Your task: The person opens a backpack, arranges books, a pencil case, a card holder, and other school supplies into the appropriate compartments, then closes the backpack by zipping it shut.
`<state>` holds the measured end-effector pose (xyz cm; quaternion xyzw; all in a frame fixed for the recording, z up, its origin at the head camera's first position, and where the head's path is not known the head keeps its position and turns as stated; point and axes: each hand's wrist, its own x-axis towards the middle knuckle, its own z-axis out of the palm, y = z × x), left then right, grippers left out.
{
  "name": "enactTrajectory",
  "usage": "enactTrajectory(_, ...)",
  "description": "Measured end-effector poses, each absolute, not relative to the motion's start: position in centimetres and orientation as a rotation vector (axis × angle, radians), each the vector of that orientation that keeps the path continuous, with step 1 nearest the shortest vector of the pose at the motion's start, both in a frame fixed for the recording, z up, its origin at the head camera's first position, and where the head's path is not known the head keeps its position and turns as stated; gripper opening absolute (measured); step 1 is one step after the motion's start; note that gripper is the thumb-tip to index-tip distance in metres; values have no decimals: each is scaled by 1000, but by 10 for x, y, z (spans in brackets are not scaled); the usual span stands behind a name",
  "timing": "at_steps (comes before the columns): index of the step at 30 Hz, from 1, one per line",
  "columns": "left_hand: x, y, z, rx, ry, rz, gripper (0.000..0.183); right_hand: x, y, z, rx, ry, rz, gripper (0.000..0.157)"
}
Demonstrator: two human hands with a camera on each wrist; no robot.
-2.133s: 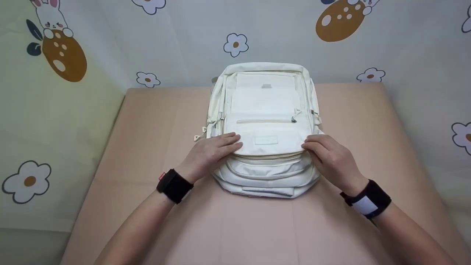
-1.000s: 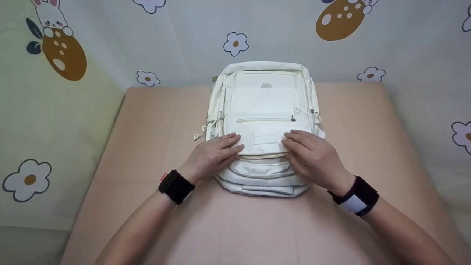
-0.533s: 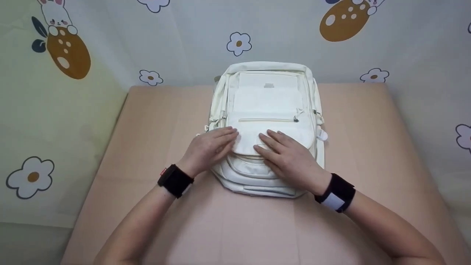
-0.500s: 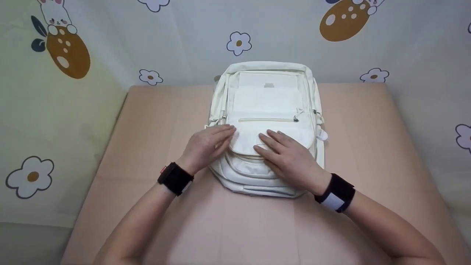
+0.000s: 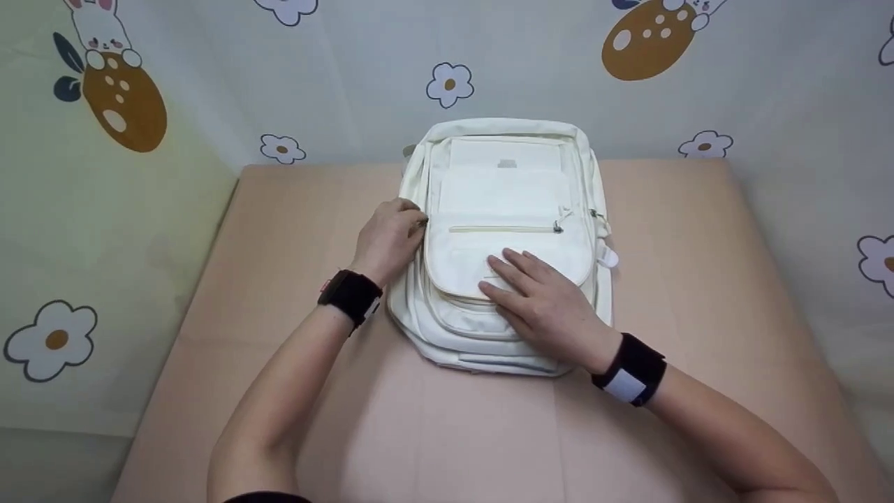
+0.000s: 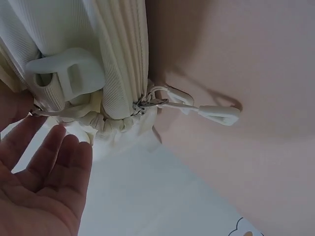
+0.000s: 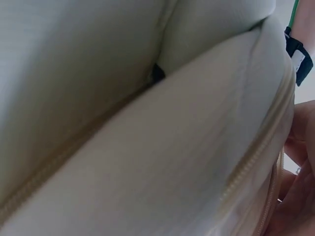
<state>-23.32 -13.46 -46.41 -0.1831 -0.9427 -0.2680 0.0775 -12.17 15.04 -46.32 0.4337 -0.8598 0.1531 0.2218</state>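
A cream-white backpack [image 5: 506,185] lies front up on the table, its top at the far side. My left hand [image 5: 390,237] is at the upper left edge of its front pocket. In the left wrist view its thumb and forefinger pinch a small dark zipper pull [image 6: 34,112], the other fingers loosely bent. My right hand [image 5: 548,307] rests on the lower front panel with fingers extended, covering most of the stitched label. A short horizontal zipper [image 5: 503,229] runs above it. Folds of cream fabric [image 7: 162,157] and a tan zipper edge [image 7: 88,130] fill the right wrist view.
The pink-beige table [image 5: 307,209] meets patterned curtains [image 5: 363,77] at the back and sides. White cord zipper pulls [image 6: 219,115] hang off the backpack's left side, near a pale plastic buckle [image 6: 81,73]. A white tab [image 5: 609,258] sticks out on its right.
My left hand has moved up from the lower left panel to the pocket's left edge and taken hold of the zipper pull. My right hand moved from the right edge to mid-panel, then stayed.
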Motion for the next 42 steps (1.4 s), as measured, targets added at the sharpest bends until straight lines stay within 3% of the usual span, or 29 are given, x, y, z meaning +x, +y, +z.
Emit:
enactTrajectory(19, -222, -139, -459, -428, -2832, -927, 16, -120, 151, -464, 1183, -2415, 422, 34)
enactTrajectory(42, -174, -147, -452, -692, -2742, -772, 4, -122, 150, -467, 1201, -2351, 425, 32)
